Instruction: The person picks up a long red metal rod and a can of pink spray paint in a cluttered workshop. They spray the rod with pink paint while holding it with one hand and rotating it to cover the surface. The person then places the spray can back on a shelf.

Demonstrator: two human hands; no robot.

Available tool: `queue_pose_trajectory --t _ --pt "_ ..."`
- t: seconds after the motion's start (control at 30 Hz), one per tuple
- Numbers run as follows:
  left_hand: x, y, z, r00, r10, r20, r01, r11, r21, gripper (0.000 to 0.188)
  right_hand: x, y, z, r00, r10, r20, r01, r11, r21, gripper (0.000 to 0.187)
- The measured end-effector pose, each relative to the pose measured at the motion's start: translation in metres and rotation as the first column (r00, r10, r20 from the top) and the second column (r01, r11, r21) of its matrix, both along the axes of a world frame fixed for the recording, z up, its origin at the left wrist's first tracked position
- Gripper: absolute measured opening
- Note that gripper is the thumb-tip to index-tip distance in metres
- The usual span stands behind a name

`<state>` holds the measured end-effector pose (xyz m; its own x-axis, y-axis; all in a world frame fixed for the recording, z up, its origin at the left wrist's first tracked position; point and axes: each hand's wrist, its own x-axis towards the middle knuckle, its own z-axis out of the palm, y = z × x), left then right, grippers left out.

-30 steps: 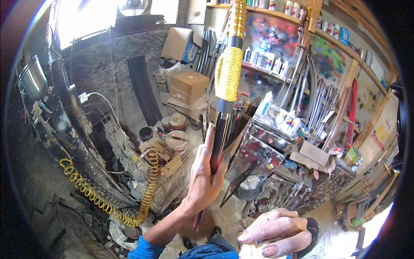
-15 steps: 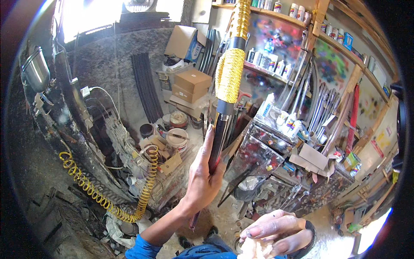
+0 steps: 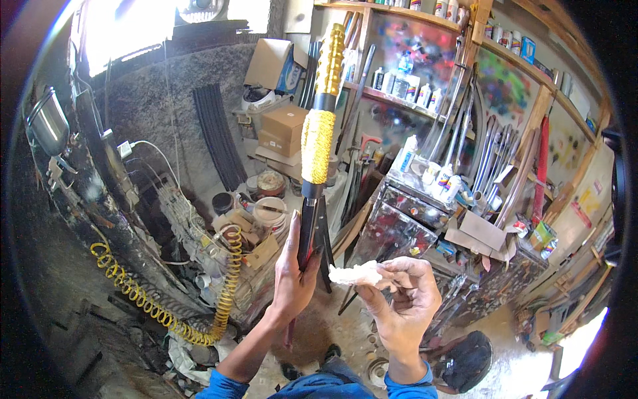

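My left hand [image 3: 290, 287] is closed around the dark lower part of a long black-and-gold stick [image 3: 318, 143], with one finger stretched along it. The stick stands nearly upright before me. Its upper end is ridged and gold, and a rough gold band lies below, between black sections. A thin dark end shows under my hand. To the right of the stick, my right hand [image 3: 407, 299] pinches a crumpled white wad [image 3: 355, 273], perhaps cloth or cotton. The wad's left tip is close to the stick, below the gold band; whether they touch I cannot tell.
A yellow coiled hose [image 3: 229, 292] hangs at the left, below a metal spray gun [image 3: 50, 123]. Cardboard boxes [image 3: 282, 126] and tubs stand behind the stick. On the right, a paint-stained cabinet [image 3: 395, 229] carries bottles. A dark round seat [image 3: 466, 362] is at the lower right.
My right hand has risen from the lower edge with the white wad, toward the stick. The stick and my left hand have shifted left and a little down in view.
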<state>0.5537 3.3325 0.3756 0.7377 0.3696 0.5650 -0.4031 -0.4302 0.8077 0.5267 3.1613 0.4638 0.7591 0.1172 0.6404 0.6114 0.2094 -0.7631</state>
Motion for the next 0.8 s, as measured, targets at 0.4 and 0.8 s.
queue_pose_trajectory --t 0.4,0.8 --pt "-0.012 0.014 -0.074 0.994 -0.027 -0.104 0.029 0.999 0.021 0.079 -0.005 -0.010 -0.018 0.997 0.010 -0.075 0.007 0.976 0.219 0.044" --pt "-0.033 -0.006 -0.126 0.996 0.017 -0.092 -0.004 0.991 0.131 0.082 -0.026 -0.043 -0.026 0.823 0.283 0.492 -0.442 0.864 0.242 0.014"
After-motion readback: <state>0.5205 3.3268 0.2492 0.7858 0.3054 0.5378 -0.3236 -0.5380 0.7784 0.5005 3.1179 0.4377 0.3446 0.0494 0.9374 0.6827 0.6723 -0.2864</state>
